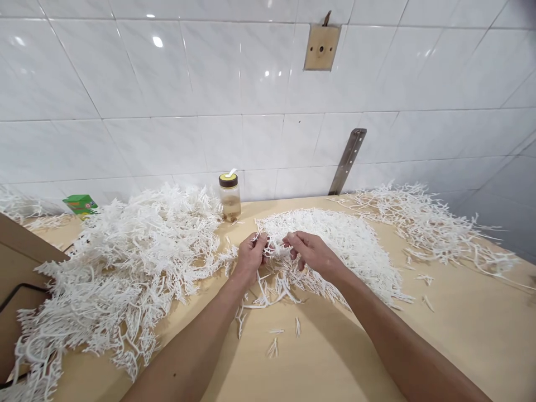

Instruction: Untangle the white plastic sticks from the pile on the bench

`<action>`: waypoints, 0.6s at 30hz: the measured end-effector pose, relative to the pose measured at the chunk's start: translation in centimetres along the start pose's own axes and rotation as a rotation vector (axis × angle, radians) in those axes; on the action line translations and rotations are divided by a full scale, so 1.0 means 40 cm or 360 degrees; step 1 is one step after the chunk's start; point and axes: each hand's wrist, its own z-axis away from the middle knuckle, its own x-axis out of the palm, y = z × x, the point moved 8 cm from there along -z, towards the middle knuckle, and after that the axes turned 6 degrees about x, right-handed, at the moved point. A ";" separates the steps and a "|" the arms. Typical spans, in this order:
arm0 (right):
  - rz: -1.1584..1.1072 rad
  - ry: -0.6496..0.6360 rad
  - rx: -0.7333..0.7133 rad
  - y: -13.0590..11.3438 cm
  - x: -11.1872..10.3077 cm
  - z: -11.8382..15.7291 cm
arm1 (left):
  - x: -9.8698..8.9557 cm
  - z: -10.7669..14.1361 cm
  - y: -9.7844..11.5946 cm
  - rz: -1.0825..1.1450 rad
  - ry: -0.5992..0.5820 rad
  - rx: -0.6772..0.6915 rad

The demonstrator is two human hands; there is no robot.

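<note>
My left hand is closed, thumb against fingers, on a white branching plastic sprig. Parts of that sprig hang below the hand, over a thicker white stem. Close by on the right, my right hand has its thumb and fingers curled together at the sprig's tips; what lies between them is too small to make out. Behind and under the right hand spreads a flat heap of small white sprigs. Several loose sprig pieces lie on the table in front of the hands.
A large tangled pile of white branches covers the left side. Bare, thin stems lie at the right back. A jar with a dark-rimmed lid, a green box and a metal bracket stand near the tiled wall. Cardboard is at far left.
</note>
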 end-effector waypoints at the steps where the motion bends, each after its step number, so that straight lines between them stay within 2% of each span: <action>1: -0.0017 -0.0081 -0.0017 -0.006 0.013 0.004 | -0.005 -0.002 -0.003 -0.0013 0.0025 0.0003; 3: -0.0009 -0.0158 -0.0048 -0.016 0.028 0.011 | -0.010 -0.005 -0.010 -0.0029 0.0046 -0.0019; 7: -0.0037 -0.0092 -0.0058 -0.018 0.022 0.012 | -0.013 -0.007 -0.024 0.0038 0.0060 -0.0164; 11: -0.0186 -0.0087 -0.0046 -0.011 0.016 0.004 | -0.010 -0.010 -0.034 0.0260 0.0049 -0.0318; 18: -0.0385 -0.0058 0.0024 0.007 0.022 -0.004 | 0.028 -0.004 -0.026 0.0704 -0.0280 -0.0451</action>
